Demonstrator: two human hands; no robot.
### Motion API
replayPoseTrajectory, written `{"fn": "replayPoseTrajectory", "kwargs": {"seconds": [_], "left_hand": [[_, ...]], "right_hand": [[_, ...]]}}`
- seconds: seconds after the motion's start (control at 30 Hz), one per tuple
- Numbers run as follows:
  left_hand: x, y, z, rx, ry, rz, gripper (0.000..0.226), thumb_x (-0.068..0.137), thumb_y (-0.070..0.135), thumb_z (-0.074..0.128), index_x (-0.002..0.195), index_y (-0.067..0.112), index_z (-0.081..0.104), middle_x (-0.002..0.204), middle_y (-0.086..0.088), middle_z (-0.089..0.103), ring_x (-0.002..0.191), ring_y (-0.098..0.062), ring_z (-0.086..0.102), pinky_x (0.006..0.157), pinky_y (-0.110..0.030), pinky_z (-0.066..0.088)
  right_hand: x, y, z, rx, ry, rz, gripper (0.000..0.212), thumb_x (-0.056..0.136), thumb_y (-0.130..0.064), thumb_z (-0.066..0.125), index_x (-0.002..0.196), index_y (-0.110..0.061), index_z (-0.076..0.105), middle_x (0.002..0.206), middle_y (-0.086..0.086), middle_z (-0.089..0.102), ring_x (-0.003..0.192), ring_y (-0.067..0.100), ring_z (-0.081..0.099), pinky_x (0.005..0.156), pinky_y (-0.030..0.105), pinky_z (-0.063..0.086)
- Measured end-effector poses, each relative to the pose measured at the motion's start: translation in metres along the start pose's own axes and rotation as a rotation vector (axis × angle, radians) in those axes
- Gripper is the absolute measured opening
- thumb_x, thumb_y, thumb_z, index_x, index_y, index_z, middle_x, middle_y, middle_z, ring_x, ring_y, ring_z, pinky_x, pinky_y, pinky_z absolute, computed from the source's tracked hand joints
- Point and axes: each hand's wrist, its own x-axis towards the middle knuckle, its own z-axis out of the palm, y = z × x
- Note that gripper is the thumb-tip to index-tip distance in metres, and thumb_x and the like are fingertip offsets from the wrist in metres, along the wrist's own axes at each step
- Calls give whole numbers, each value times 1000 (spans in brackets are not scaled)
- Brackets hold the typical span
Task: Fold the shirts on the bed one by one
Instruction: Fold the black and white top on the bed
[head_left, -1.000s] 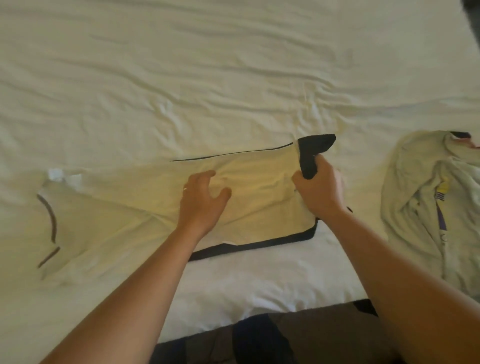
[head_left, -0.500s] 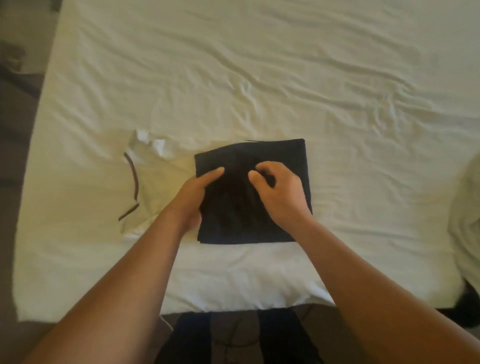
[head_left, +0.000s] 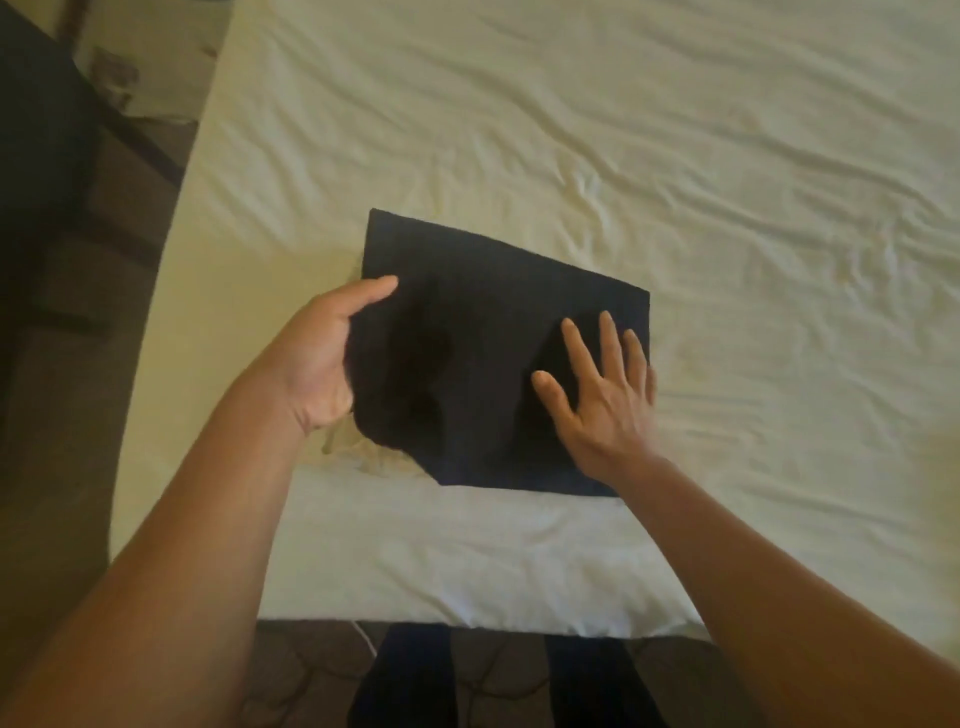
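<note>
A shirt (head_left: 498, 332) lies folded into a dark, roughly square bundle near the front of the bed (head_left: 675, 156). A bit of its pale inside peeks out at the lower left edge. My left hand (head_left: 322, 358) grips the bundle's left edge, thumb on top and fingers hidden beneath the cloth. My right hand (head_left: 602, 395) lies flat on the right half of the bundle, fingers spread and straight.
The wrinkled cream sheet spreads far and right of the bundle. The bed's left edge (head_left: 171, 249) borders a brown floor with dark furniture (head_left: 41, 130) at the upper left. The front edge (head_left: 467, 618) runs just before my legs.
The shirt's pale collar end has been folded under or over, leaving one dark square. My left hand went from resting on top to gripping the left edge; my right hand flattened out.
</note>
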Motion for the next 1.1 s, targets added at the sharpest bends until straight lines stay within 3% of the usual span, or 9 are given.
{"fn": "replayPoseTrajectory", "kwargs": {"seconds": [0.13, 0.3, 0.43, 0.57, 0.67, 0.73, 0.8, 0.93, 1.1], "left_hand": [[16, -35, -47, 253, 169, -116, 51, 91, 56, 63, 132, 25, 64, 121, -2, 72, 123, -30, 61, 108, -53, 43], [41, -52, -54, 593, 411, 103, 26, 95, 24, 69, 121, 19, 68, 112, 1, 74, 104, -20, 69, 101, -46, 53], [43, -63, -54, 694, 600, 192, 21, 98, 18, 64, 118, 14, 68, 110, -3, 71, 99, -25, 68, 83, -35, 53], [47, -67, -31, 1033, 906, 389, 38, 94, 22, 59, 131, 17, 56, 126, -9, 60, 113, -32, 59, 83, -43, 53], [57, -77, -1, 1460, 718, 684, 56, 97, 42, 51, 147, 17, 43, 148, -14, 46, 133, -37, 46, 100, -51, 46], [74, -82, 7, 1733, 495, 676, 68, 101, 58, 37, 157, 21, 27, 163, -15, 27, 149, -40, 27, 114, -57, 32], [96, -81, -8, 1858, 407, 550, 76, 101, 69, 20, 162, 27, 8, 170, -11, 5, 156, -38, 5, 121, -60, 15], [114, -78, -50, 1903, 449, 461, 80, 97, 76, 6, 162, 31, -6, 170, -7, -13, 157, -30, -6, 123, -59, 6], [108, -83, -33, 1846, 557, 412, 81, 98, 72, 8, 163, 24, -2, 170, -12, -8, 157, -32, -5, 125, -58, 5]], "right_hand": [[9, -5, 25, -225, -153, -42, 81, 90, -81, 7, 157, -41, -12, 166, 3, -25, 151, 38, -20, 120, 65, -1], [9, -5, 29, -234, -129, -32, 81, 91, -80, 9, 158, -40, -12, 166, 3, -24, 152, 38, -19, 119, 64, -1], [5, -3, 24, -210, -110, -87, 79, 93, -77, 13, 160, -37, 1, 168, 2, -15, 154, 33, -13, 122, 60, 4], [10, 1, 18, -96, 58, -76, 72, 96, -69, 23, 155, -27, 30, 168, 5, 11, 153, 32, 10, 120, 57, 22], [23, -1, 14, -111, 136, -120, 68, 98, -65, 26, 154, -27, 33, 167, 6, 15, 153, 32, 14, 118, 55, 25], [35, -6, 15, -180, 98, -169, 68, 99, -67, 22, 158, -32, 23, 169, 5, 6, 155, 32, 6, 119, 55, 19], [47, -1, 19, -271, 31, -214, 69, 99, -70, 14, 160, -38, 10, 169, 3, -6, 155, 32, -5, 122, 54, 9], [57, 36, 24, -274, -17, -146, 77, 94, -79, 7, 159, -41, -1, 169, 0, -13, 154, 28, -13, 125, 52, 5], [38, 41, 25, -182, 30, 37, 78, 95, -76, 9, 161, -34, 3, 168, 3, -16, 154, 27, -14, 123, 54, 5]]}}
